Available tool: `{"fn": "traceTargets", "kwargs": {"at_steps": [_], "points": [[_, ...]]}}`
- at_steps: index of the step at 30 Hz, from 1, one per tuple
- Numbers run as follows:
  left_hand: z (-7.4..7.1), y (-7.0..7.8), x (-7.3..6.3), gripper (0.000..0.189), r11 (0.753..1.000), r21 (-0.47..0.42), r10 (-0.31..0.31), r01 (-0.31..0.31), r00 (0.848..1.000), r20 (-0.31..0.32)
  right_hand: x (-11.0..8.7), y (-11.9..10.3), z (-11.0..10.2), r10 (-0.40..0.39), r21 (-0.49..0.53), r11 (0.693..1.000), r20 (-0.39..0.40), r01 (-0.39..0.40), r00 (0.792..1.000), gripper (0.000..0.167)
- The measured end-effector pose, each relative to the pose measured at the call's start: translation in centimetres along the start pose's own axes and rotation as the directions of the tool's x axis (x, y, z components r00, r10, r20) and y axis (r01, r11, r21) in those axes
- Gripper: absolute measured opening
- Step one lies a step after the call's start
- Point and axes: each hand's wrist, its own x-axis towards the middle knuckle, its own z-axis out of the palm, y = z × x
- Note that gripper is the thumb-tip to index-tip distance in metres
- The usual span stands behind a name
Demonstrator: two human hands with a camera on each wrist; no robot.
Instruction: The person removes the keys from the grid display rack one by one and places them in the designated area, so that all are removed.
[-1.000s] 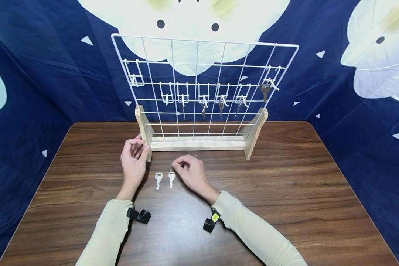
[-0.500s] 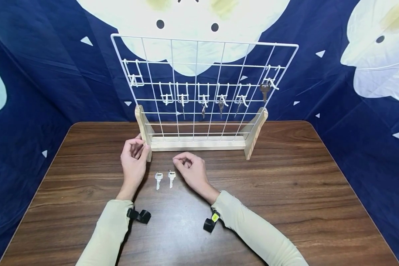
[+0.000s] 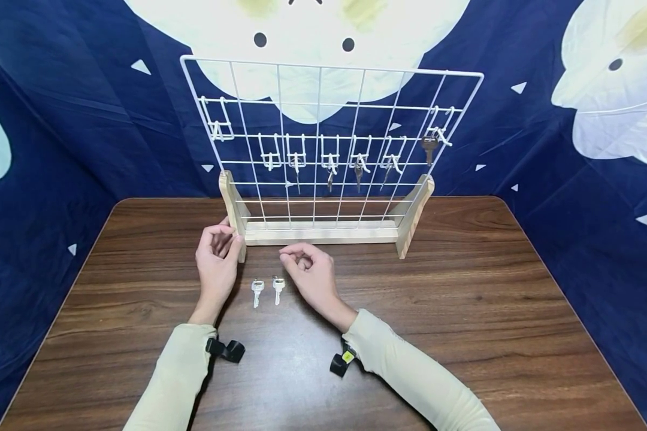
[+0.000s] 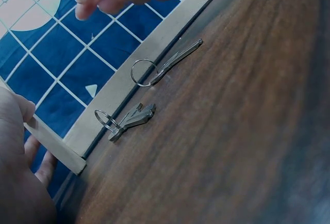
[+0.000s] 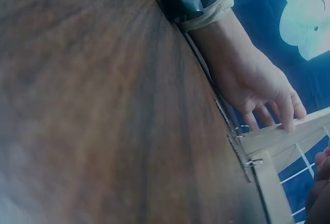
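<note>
In the head view my left hand (image 3: pixel 216 260) grips the left wooden leg (image 3: pixel 232 206) of a wire grid rack (image 3: pixel 320 224), thumb in front and fingers behind. My right hand (image 3: pixel 313 269) hovers just past two silver keys lying on the table, its fingers loosely bent. Nothing shows between its fingertips (image 4: pixel 85 10) in the left wrist view. The left key (image 3: pixel 257 293) and the right key (image 3: pixel 278 291) lie side by side, bows toward the rack. Each carries a small split ring, plain in the left wrist view on the nearer key (image 4: pixel 136 121) and the farther key (image 4: pixel 178 59).
Several white hooks hang on the grid; the lower left hook (image 3: pixel 270 158) and upper left hook (image 3: pixel 219 129) bear no key. Other hooks carry keys, among them a dark key (image 3: pixel 429 149) at upper right. Brown wooden table (image 3: pixel 463 311); blue patterned cloth (image 3: pixel 86 120) stands behind.
My right hand has drawn away from the right key's ring and shifted slightly up toward the rack. The left hand stays on the wooden leg; both keys lie where they were.
</note>
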Motion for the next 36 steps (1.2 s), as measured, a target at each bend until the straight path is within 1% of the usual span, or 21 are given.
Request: {"fn": "traceTargets", "kwargs": {"at_steps": [8,17,23,30,36], "points": [[0.0,-0.1,0.0,0.022,1.0,-0.011,-0.005,0.005,1.0,-0.004,0.0,-1.4,-0.1,-0.046,0.01,0.999,-0.002,0.046,0.999,0.01],[0.0,-0.1,0.1,0.021,1.0,-0.024,-0.014,0.014,1.0,-0.006,0.4,-2.8,-0.5,-0.105,0.071,0.992,-0.013,0.106,0.994,0.011],[-0.1,-0.1,0.1,0.022,1.0,-0.015,-0.011,0.011,1.0,-0.009,0.9,-3.8,-0.9,-0.126,0.097,0.987,-0.041,0.129,0.991,0.012],[0.0,-0.2,0.1,0.022,1.0,-0.02,-0.01,0.009,1.0,-0.01,1.6,-4.3,-1.5,-0.155,0.133,0.977,-0.084,0.166,0.984,0.012],[0.1,-0.3,0.2,0.02,1.0,-0.022,-0.011,0.011,1.0,-0.008,2.3,-4.8,-1.8,-0.151,0.122,0.979,-0.118,0.165,0.982,0.012]]}}
